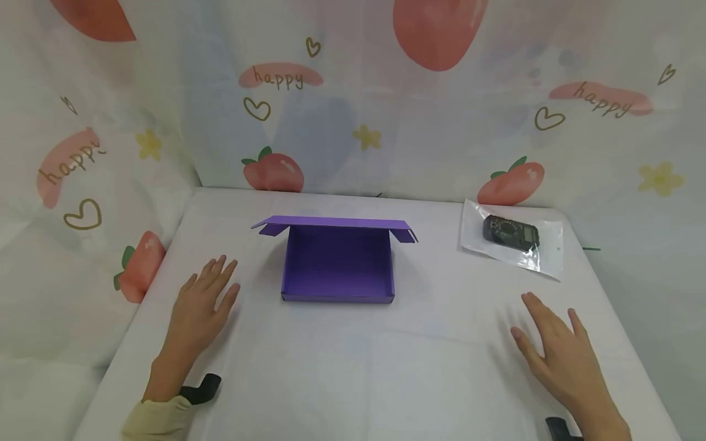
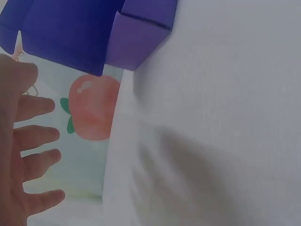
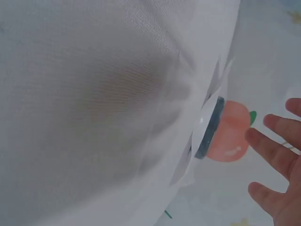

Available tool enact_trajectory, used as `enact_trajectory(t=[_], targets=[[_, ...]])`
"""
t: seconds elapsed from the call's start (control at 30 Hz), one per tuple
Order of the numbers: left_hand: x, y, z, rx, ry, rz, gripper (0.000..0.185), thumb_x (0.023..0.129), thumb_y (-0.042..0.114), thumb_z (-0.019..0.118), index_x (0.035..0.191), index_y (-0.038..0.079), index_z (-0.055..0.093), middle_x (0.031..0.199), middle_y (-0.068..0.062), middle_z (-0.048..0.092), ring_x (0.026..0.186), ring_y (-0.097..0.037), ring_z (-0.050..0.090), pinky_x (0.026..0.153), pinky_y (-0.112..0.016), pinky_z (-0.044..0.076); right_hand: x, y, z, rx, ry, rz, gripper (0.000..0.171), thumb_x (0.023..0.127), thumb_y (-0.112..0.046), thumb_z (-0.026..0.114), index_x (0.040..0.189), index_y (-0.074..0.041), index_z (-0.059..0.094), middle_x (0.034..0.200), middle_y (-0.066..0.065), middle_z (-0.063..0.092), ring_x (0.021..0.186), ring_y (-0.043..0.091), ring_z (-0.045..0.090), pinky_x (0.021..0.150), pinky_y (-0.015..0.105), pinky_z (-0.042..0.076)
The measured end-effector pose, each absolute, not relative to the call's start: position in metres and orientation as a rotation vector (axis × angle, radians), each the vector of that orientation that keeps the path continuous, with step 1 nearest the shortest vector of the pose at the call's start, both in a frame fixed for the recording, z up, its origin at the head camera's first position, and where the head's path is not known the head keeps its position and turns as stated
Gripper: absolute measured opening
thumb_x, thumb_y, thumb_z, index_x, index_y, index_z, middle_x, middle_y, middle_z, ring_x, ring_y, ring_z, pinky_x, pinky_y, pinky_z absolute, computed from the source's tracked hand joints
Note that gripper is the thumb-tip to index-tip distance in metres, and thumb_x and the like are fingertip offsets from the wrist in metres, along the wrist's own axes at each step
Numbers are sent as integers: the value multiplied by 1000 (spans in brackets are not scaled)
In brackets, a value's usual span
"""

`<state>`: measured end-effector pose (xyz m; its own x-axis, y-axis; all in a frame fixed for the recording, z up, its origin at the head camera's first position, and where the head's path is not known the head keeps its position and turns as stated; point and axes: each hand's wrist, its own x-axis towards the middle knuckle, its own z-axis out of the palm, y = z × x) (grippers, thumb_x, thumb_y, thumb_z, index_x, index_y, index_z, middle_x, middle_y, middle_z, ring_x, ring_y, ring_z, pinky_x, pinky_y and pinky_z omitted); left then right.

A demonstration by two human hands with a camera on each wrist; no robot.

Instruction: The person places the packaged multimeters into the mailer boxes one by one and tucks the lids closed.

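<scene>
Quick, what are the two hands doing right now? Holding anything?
Left hand: open, flat on the table, holding nothing.
Right hand: open, fingers spread, holding nothing.

1. The word "happy" stands in brown script on a pink patch of the printed backdrop cloth (image 1: pixel 353 92), behind the purple box, in the head view.
2. "happy" stands again on a pink patch at the backdrop's upper right.
3. A third "happy", its end partly lost in a fold, sits on the left-hand drape.
4. Markings on the dark device in the clear bag (image 1: pixel 510 233) are too small to read.
</scene>
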<state>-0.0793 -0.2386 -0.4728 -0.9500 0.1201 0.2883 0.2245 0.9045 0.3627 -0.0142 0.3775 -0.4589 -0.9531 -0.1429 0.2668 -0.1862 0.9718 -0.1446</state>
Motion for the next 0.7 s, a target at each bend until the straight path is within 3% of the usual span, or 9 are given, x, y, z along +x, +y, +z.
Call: enact_trajectory(t=[0.17, 0.47, 0.6, 0.7], targets=[[-80, -226, -475, -248, -2680, -716, 41, 102, 20, 65, 142, 9, 65, 149, -16, 61, 141, -43, 54, 110, -68, 42, -18, 378, -462, 222, -2822, 318, 66, 101, -30, 64, 158, -4, 41, 141, 33, 59, 121, 55, 58, 131, 59, 8], [-80, -199, -473, -240, -2600, -829, 37, 101, 18, 67, 137, 11, 69, 139, -11, 70, 130, -36, 64, 107, -58, 49, -22, 383, -468, 91, -2792, 474, 59, 104, -26, 62, 156, -4, 45, 137, 36, 61, 119, 58, 58, 127, 62, 22], [-80, -186, -472, -260, -2573, -873, 32, 101, 19, 68, 132, 12, 71, 131, -9, 74, 124, -34, 67, 102, -55, 52, -24, 382, -468, 10, -2779, 524, 57, 104, -22, 61, 156, -6, 45, 135, 35, 62, 118, 58, 58, 108, 70, 39], [-79, -174, -471, -278, -2550, -892, 29, 100, 19, 69, 128, 11, 74, 126, -9, 76, 120, -33, 68, 100, -54, 54, -26, 381, -470, -36, -2763, 571, 55, 105, -22, 59, 157, -9, 45, 134, 34, 62, 119, 58, 57, 96, 72, 43]])
